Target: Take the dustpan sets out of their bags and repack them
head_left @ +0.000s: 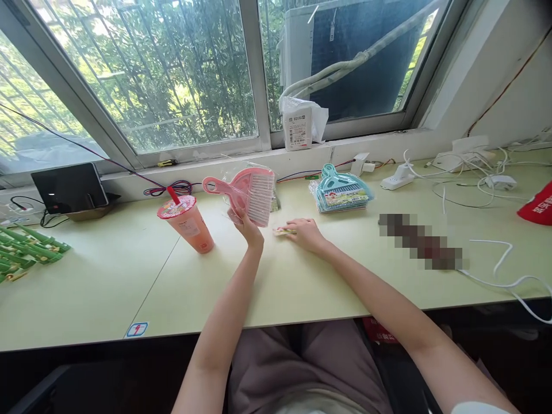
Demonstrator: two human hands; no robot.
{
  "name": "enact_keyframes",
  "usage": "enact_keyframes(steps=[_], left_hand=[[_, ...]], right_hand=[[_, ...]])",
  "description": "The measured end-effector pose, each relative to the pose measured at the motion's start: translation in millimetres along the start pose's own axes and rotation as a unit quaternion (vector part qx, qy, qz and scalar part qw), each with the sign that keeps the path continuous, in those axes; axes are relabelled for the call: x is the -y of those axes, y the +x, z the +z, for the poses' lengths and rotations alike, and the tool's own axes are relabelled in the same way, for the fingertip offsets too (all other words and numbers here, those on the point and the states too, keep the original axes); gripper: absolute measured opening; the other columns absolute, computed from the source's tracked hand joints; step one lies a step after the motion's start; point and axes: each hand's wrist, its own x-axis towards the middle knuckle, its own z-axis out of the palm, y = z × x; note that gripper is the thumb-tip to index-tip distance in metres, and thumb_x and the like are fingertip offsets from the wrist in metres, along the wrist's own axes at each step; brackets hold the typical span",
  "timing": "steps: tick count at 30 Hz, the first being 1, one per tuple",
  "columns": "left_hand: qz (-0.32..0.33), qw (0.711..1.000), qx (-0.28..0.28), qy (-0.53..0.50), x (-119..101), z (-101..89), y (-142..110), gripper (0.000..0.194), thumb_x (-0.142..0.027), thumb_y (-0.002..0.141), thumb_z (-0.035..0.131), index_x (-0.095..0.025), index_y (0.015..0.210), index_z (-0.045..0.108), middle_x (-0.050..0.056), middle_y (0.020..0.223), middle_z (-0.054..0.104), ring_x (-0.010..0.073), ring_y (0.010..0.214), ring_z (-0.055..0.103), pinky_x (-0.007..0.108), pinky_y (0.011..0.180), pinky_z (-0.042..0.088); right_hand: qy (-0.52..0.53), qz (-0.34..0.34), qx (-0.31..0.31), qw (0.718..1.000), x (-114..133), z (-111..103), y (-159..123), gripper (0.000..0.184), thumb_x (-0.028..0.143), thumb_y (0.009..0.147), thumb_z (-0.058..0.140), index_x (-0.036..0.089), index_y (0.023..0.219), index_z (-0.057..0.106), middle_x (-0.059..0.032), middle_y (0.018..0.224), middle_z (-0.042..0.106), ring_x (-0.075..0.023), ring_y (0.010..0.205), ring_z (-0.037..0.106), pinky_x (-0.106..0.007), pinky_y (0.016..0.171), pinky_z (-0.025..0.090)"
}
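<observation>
My left hand (247, 227) grips a pink dustpan and brush set (241, 190) from below and holds it up above the table. Clear plastic film wraps the set, and the white bristles face right. Close by on the right, my right hand (307, 234) rests low at the tabletop, fingers closed on a small printed card (282, 232), mostly at its right end. Beyond that hand lies a stack of blue dustpan and brush sets (342, 192) with a printed label on top. Something small and partly hidden sits behind the pink set.
A tall cup of orange drink (190, 227) with a red straw stands left of my left hand. Farther left are a tablet (69, 190) and green stick-like pieces (30, 250). White cables, a power strip (397, 177) and a blurred-out object (420, 241) lie right.
</observation>
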Motion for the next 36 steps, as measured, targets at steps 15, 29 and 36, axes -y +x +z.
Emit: enact_keyframes(steps=[15, 29, 36], left_hand=[[0.053, 0.997, 0.037, -0.04, 2, 17.2, -41, 0.039, -0.04, 0.097, 0.027, -0.026, 0.126, 0.048, 0.009, 0.121, 0.056, 0.0213, 0.119, 0.052, 0.035, 0.101, 0.043], [-0.005, 0.979, 0.015, -0.204, 10, 19.7, -15, 0.051, -0.066, 0.09, 0.039, -0.02, 0.098, 0.06, 0.006, 0.097, 0.062, 0.0172, 0.092, 0.06, 0.03, 0.084, 0.048], [-0.155, 0.972, -0.02, -0.178, 25, 8.2, 8, 0.041, -0.052, 0.093, 0.041, -0.017, 0.097, 0.062, 0.003, 0.07, 0.06, 0.0127, 0.059, 0.058, 0.023, 0.054, 0.045]], right_hand=[[0.505, 0.091, -0.252, 0.821, 8, -25, 10, 0.044, 0.055, 0.073, 0.069, 0.024, 0.101, 0.057, -0.0023, 0.088, 0.066, -0.0177, 0.083, 0.064, -0.03, 0.071, 0.052], [0.63, 0.134, -0.178, 0.744, -4, -24, 15, 0.041, 0.052, 0.055, 0.081, 0.022, 0.078, 0.065, 0.0006, 0.076, 0.066, -0.0145, 0.072, 0.061, -0.027, 0.067, 0.049], [0.644, 0.182, -0.197, 0.717, -15, -23, 16, 0.038, 0.042, 0.048, 0.087, 0.02, 0.073, 0.068, -0.0003, 0.067, 0.067, -0.0141, 0.061, 0.062, -0.028, 0.06, 0.054]])
